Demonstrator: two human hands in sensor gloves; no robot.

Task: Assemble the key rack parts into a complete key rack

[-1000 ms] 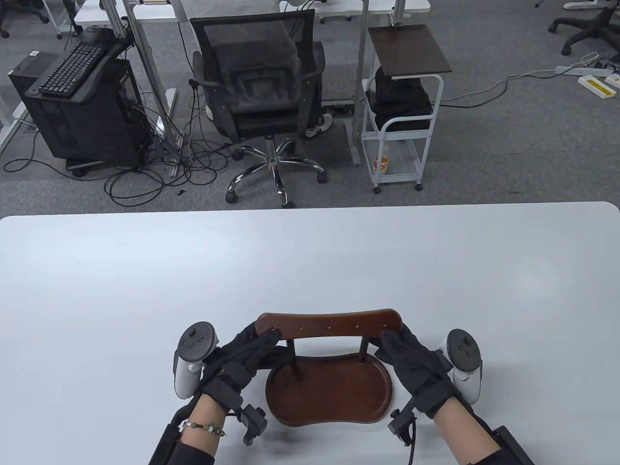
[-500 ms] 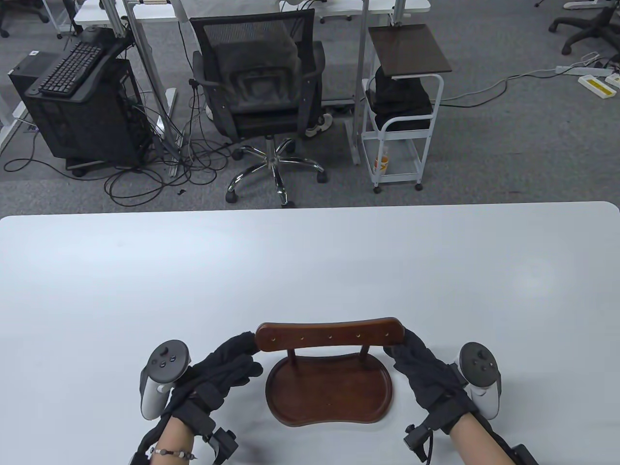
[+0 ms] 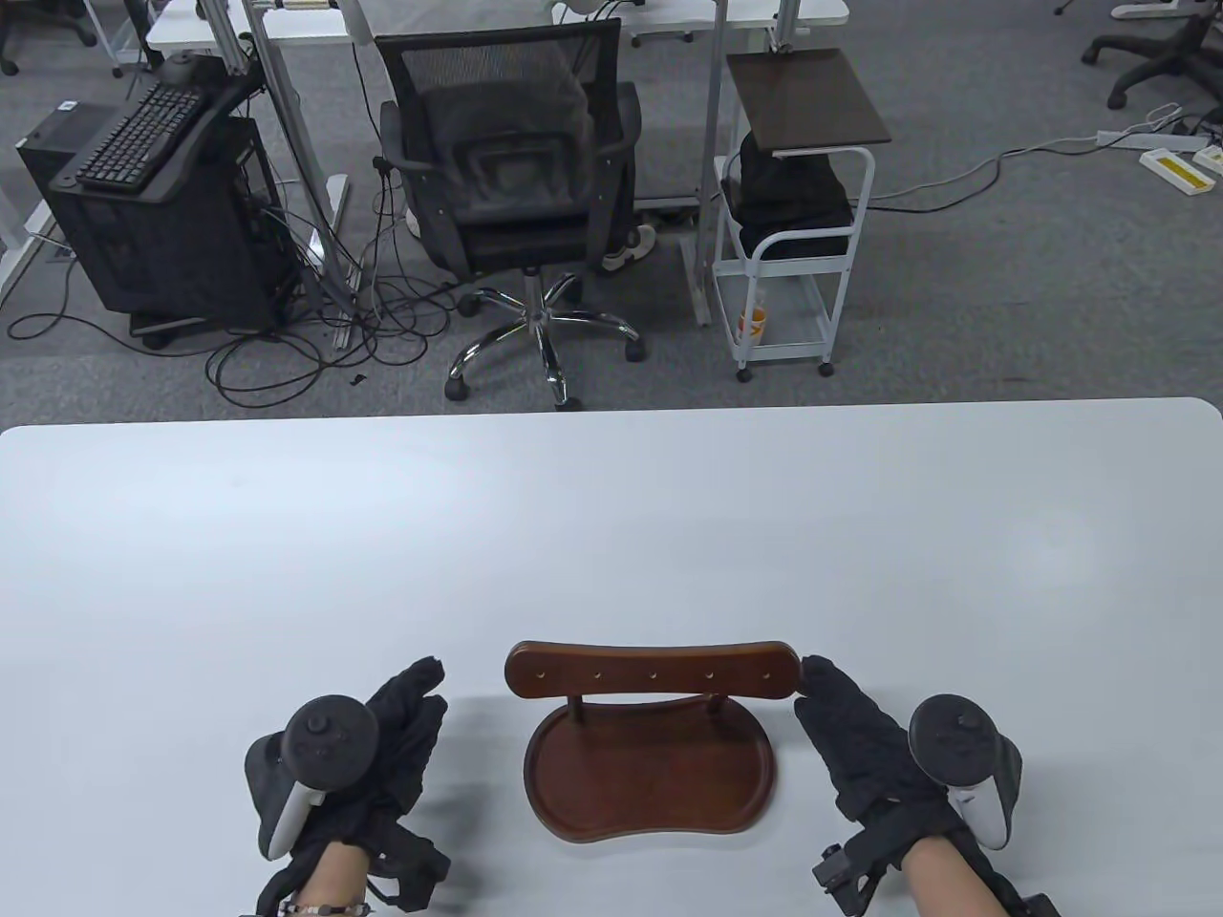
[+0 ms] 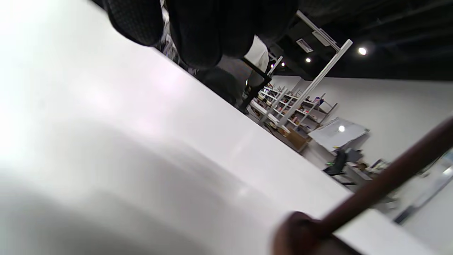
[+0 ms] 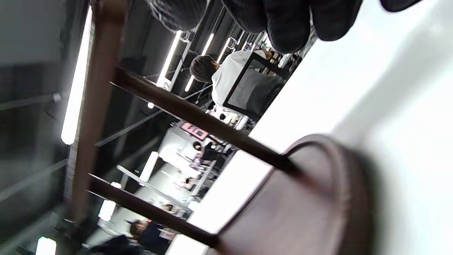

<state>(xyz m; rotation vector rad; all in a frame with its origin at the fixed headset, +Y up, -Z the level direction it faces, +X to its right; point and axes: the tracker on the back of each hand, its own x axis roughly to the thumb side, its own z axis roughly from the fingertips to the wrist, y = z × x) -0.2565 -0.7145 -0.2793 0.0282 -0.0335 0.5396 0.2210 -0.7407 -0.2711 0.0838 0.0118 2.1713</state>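
Both hands, left hand [image 3: 382, 755] and right hand [image 3: 860, 745], have let go and drawn back open-fingered; key rack [image 3: 650, 735] stands alone on the bench [image 3: 611, 535], apparently complete.

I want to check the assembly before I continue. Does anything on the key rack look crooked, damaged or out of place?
Nothing stands out. The key rack stands upright on the table, its top bar level on both posts above the tray base. The left hand is clear of it; the right hand is beside the bar's end.

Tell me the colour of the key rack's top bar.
Dark reddish-brown wood; the top bar shows best in the table view.
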